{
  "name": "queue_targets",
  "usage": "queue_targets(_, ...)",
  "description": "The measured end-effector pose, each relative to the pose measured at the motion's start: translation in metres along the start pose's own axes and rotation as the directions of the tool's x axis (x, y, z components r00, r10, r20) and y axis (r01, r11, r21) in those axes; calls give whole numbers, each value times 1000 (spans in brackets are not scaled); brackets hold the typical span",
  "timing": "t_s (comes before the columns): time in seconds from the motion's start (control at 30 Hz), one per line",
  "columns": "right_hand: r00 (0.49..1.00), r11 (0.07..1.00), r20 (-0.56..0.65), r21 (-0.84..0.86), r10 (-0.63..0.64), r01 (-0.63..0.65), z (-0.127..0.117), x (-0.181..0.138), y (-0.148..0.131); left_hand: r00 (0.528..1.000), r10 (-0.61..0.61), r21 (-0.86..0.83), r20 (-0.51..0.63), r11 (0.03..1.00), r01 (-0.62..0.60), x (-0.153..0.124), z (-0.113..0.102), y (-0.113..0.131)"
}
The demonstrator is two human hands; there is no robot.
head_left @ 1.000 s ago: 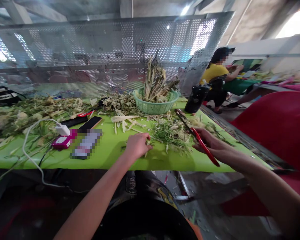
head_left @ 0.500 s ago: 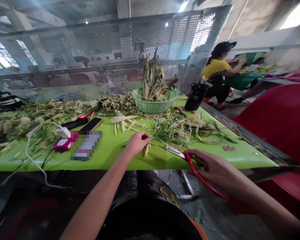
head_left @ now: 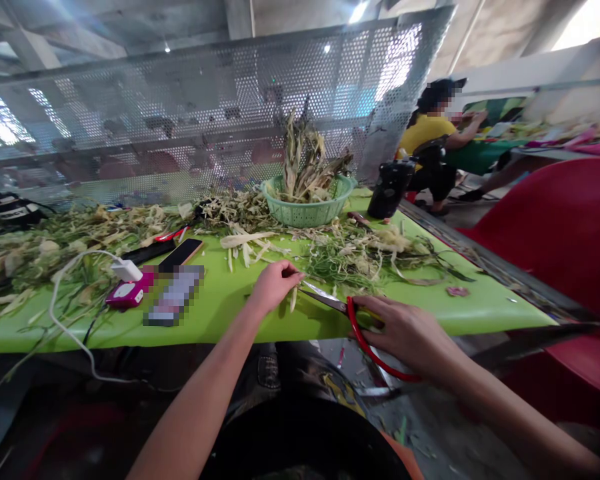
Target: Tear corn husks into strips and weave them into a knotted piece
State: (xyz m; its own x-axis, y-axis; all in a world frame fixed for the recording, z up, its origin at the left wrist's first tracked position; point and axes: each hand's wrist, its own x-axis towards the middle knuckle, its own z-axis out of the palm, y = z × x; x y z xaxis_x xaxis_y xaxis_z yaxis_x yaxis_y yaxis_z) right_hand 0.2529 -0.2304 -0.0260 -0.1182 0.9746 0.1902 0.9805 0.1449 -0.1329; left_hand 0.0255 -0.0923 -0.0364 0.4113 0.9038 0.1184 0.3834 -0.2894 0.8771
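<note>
Over the green tabletop, my left hand (head_left: 276, 285) pinches a small strip of dried husk (head_left: 293, 299), whose pale end hangs below the fingers. My right hand (head_left: 397, 331) grips a pair of red-handled scissors (head_left: 359, 333). Their blades are parted and point left, with the tips close beside my left fingertips and the husk. Whether the blades touch the strip I cannot tell. Just beyond both hands lies a tangle of green and tan shreds (head_left: 345, 260). Several pale husk strips (head_left: 245, 243) rest on the table behind my left hand.
A green basket (head_left: 305, 212) of dried leaves stands at the back, a black bottle (head_left: 391, 190) right of it. Phones (head_left: 181, 255), a magenta device (head_left: 126, 292) with a white cable and heaped husks (head_left: 80, 233) lie left. A person in yellow (head_left: 427, 137) sits beyond a red chair (head_left: 555, 220).
My right hand has moved left with the scissors, bringing the blades from a short distance away up to my left fingertips. The left hand stays almost in place, still pinching the husk.
</note>
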Motion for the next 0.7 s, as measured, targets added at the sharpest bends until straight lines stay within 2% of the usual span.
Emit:
queue_targets(0.2, 999, 1000, -28, -20, -17, 16, 3, 6, -9, 1000, 1, -4, -21, 1000, -1, 0, -1, 1)
queue_targets(0.5, 1000, 1000, 9, -17, -14, 14, 3, 13, -15, 995, -2, 43, -95, 999, 6, 0, 0, 1)
queue_targets(0.7, 999, 999, 39, -31, 11, -10, 1, 16, -19, 997, -15, 4, -70, 1000, 15, -1, 0, 2)
